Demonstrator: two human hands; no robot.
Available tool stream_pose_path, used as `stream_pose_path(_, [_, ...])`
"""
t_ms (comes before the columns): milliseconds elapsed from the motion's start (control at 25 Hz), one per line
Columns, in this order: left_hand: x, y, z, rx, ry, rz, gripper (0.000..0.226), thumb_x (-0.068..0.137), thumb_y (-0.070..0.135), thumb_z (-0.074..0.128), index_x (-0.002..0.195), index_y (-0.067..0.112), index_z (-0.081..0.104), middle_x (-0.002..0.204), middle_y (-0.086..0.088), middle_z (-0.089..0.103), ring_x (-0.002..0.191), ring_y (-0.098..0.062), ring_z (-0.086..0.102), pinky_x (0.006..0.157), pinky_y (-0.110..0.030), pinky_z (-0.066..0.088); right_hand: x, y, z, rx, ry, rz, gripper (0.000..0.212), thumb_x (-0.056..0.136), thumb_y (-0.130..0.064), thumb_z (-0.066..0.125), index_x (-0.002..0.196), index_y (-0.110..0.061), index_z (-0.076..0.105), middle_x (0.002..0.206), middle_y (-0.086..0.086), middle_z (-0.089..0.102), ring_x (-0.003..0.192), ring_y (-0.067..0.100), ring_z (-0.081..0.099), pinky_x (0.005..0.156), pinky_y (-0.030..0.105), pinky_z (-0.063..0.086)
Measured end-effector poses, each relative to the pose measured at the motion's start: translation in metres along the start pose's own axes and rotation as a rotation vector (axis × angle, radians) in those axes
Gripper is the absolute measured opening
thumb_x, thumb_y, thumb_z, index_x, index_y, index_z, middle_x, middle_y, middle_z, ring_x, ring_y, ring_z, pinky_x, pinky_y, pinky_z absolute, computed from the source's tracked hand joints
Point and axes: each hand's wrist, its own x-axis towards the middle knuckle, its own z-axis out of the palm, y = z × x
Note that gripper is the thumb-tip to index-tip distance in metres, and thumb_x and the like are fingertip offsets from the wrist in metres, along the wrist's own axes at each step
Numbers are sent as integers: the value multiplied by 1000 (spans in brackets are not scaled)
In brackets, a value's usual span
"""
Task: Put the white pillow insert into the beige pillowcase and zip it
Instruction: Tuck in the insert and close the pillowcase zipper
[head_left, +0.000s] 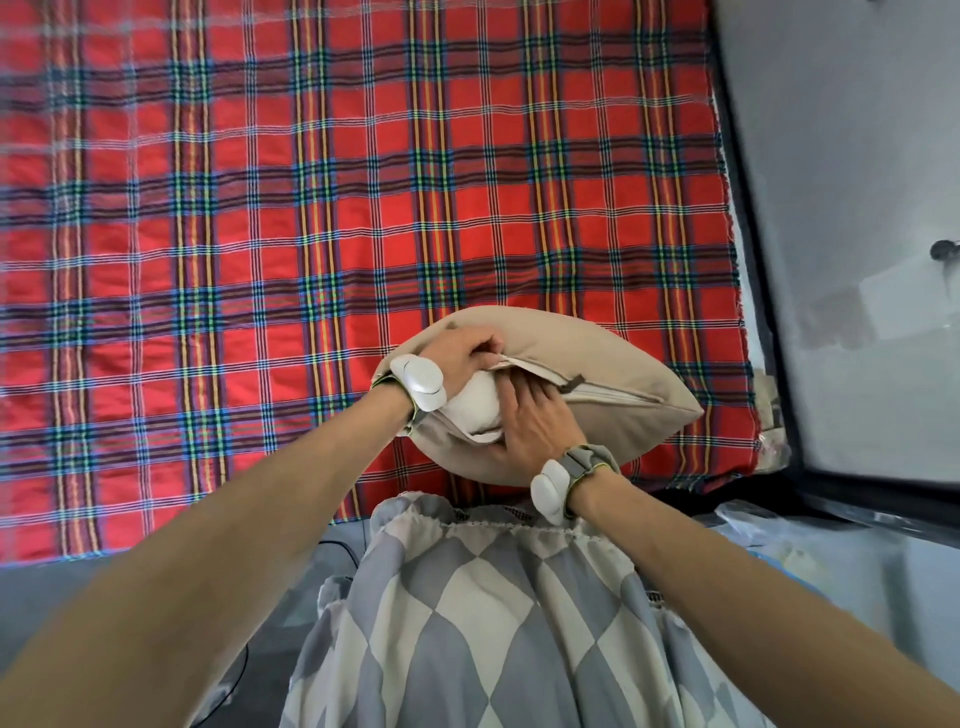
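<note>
The left hand (467, 349) is reaching forward on an outstretched bare forearm. Its fingers are curling over the upper lip of the puffy beige fabric pillowcase (623, 358) and pinching that edge beside the opening. The right hand (543, 418) is coming in from the lower right, lying flat with its fingers fairly straight. It is pressing down on the soft white pillow insert (475, 408) at the mouth of the case and gripping nothing.

There is one pillowcase and one insert. The case is resting on the near edge of a red tartan woven blanket (260, 234), just in front of the person's body. Most of the insert is sitting inside it, and only a rounded white bulge is poking out between the two hands. One small dark zipper pull (573, 384) is showing just beyond the right fingertips, with the seam lying closed from there towards the right-hand corner. Two white plastic wrist devices are strapped on, one on the left wrist (418, 382) and one on the right wrist (549, 488).

The right fingertips are blurring into the shadow of the opening, so how far they are reaching inside is hard to make out. The right thumb is hidden under the hand. A grey-and-white diamond-patterned garment (493, 597) is covering the lower middle, cut off by the bottom edge.
</note>
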Motion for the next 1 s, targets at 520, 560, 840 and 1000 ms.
stream_pose_path(520, [-17, -4, 23, 83, 35, 106, 4, 92, 7, 53, 89, 9, 53, 87, -2, 60, 83, -18, 49, 77, -29, 38, -14, 19, 2, -46, 136, -203, 71, 81, -57, 48, 123, 0, 54, 112, 16, 64, 96, 30, 64, 84, 37, 51])
stream_pose_path(560, [-16, -7, 21, 90, 31, 105, 3, 91, 7, 53, 89, 9, 53, 87, -2, 61, 83, -19, 49, 77, -31, 39, -20, 22, -2, -5, 204, -280, 60, 83, -52, 47, 117, -3, 59, 114, 14, 63, 98, 30, 64, 85, 37, 52])
stream_pose_path(840, [-16, -7, 13, 33, 4, 26, 5, 92, 10, 55, 96, 8, 54, 87, -2, 61, 83, -19, 53, 79, -32, 43, -2, 55, -28, 340, 92, -387, 10, 76, -24, 71, 79, -14, 72, 85, 1, 69, 80, 23, 64, 74, 34, 51])
stream_pose_path(1000, [-20, 17, 24, 30, 3, 21, 17, 90, 9, 57, 106, 10, 53, 86, 5, 58, 83, -16, 56, 77, -25, 43, 0, 71, -24, 632, -22, -35, 4, 83, -21, 69, 83, -18, 66, 88, -9, 64, 84, 9, 56, 78, 24, 42])
